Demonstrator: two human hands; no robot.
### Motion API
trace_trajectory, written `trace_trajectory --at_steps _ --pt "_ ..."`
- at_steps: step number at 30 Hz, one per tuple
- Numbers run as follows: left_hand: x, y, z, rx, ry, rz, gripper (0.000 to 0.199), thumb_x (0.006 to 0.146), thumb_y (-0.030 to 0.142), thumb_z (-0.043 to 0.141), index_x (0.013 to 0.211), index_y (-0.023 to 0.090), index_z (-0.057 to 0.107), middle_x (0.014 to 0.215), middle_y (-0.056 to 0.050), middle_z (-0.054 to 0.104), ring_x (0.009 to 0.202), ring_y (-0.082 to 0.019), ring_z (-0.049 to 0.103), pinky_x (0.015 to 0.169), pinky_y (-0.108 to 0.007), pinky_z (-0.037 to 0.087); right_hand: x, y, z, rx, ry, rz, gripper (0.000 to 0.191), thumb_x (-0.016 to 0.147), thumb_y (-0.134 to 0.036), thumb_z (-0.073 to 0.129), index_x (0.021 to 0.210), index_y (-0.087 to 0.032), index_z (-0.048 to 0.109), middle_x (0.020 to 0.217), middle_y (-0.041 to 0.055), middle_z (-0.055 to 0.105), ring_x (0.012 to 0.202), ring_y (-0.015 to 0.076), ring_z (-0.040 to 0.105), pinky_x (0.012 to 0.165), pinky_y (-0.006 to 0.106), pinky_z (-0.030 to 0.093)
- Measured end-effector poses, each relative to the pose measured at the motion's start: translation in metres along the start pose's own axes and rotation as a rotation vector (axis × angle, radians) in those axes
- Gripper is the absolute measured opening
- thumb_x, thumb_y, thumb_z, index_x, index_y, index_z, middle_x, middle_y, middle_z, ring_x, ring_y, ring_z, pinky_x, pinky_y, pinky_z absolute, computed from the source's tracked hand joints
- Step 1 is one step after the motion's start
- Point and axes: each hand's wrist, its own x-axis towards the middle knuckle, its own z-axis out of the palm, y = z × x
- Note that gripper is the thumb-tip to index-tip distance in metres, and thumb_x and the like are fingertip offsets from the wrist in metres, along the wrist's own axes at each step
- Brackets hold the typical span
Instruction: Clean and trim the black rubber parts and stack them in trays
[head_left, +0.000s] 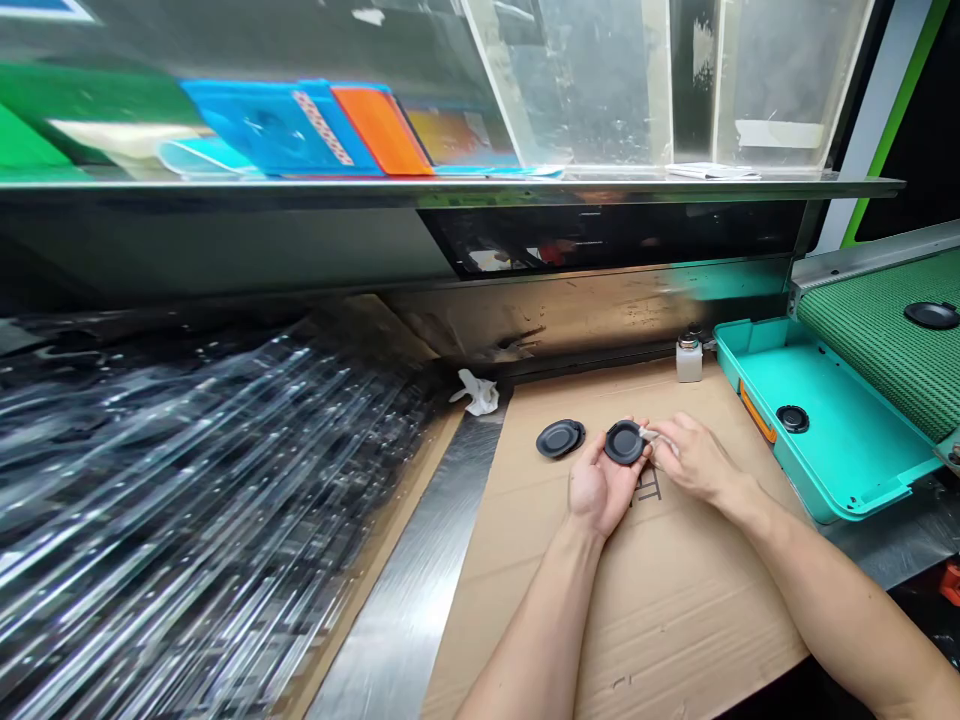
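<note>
My left hand holds a black round plastic part with a raised ring, its face turned up. My right hand is closed in a pinch on a small whitish piece, whose tip touches the right rim of that part. Whether the piece is cloth or a tool, I cannot tell. Just left of my left hand, more black round plastic lies on the cardboard sheet, apparently two parts overlapping.
A teal tray with a black round part in it stands at right, beside a green conveyor belt carrying another. A small bottle and crumpled white tissue sit at the back. Stacked clear plastic trays fill the left, under a metal shelf.
</note>
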Motion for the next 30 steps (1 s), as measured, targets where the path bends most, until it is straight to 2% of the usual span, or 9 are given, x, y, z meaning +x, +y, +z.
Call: trace_trajectory --at_steps 4,8,11,13,15,19,30 --pt "-0.002 -0.009 0.003 0.031 -0.046 0.009 0.035 0.1 0.029 0.041 0.11 0.01 0.069 0.116 -0.017 0.071 0.119 -0.029 0.064 0.103 -0.047 0.052 -0.003 -0.021 0.011 -0.082 0.035 -0.043 0.028 0.105 -0.034 0.042 0.117 -0.027 0.067 0.107 0.0072 0.063 0.098 0.0199 0.058 0.082 0.029 0.044" --pt "-0.005 -0.014 0.007 0.036 -0.031 0.038 0.036 0.101 0.026 0.041 0.115 0.01 0.069 0.117 -0.015 0.072 0.122 -0.026 0.062 0.108 -0.041 0.049 0.0 -0.022 0.019 -0.134 0.099 -0.051 0.027 0.104 -0.027 0.04 0.102 -0.02 0.067 0.103 0.0089 0.064 0.097 0.0211 0.057 0.084 0.031 0.044" --pt "-0.007 -0.014 0.008 0.012 -0.011 0.036 0.037 0.102 0.025 0.038 0.112 0.01 0.07 0.117 -0.014 0.072 0.122 -0.024 0.063 0.109 -0.037 0.048 0.003 -0.02 0.023 -0.132 0.107 -0.183 0.024 0.102 -0.024 0.042 0.096 -0.019 0.065 0.101 0.0084 0.065 0.096 0.0204 0.056 0.087 0.03 0.044" --pt "-0.007 -0.014 0.008 0.007 -0.011 0.029 0.038 0.103 0.025 0.037 0.112 0.01 0.07 0.115 -0.013 0.073 0.12 -0.023 0.064 0.109 -0.038 0.048 0.004 -0.019 0.025 -0.122 0.12 -0.216 0.025 0.102 -0.023 0.041 0.094 -0.019 0.064 0.099 0.0082 0.065 0.094 0.0202 0.056 0.088 0.03 0.044" --pt "-0.007 -0.015 0.008 0.012 -0.006 0.033 0.038 0.103 0.025 0.036 0.114 0.011 0.07 0.114 -0.013 0.073 0.119 -0.023 0.064 0.109 -0.038 0.048 0.005 -0.017 0.026 -0.115 0.142 -0.186 0.026 0.102 -0.022 0.039 0.094 -0.018 0.064 0.099 0.0086 0.065 0.093 0.0203 0.056 0.087 0.03 0.044" --pt "-0.006 -0.016 0.007 0.008 0.022 0.02 0.037 0.103 0.024 0.037 0.11 0.01 0.07 0.112 -0.013 0.073 0.117 -0.021 0.065 0.108 -0.036 0.049 0.007 -0.014 0.026 -0.095 0.112 -0.251 0.023 0.101 -0.022 0.042 0.093 -0.019 0.064 0.1 0.0079 0.066 0.094 0.0203 0.056 0.087 0.03 0.044" --pt "-0.004 -0.022 0.003 0.028 0.021 0.028 0.035 0.102 0.026 0.041 0.101 0.012 0.073 0.114 -0.013 0.073 0.121 -0.023 0.063 0.109 -0.036 0.049 0.005 -0.021 0.03 -0.058 0.128 -0.179 0.022 0.101 -0.022 0.044 0.091 -0.02 0.064 0.098 0.0068 0.066 0.094 0.0192 0.057 0.086 0.029 0.044"
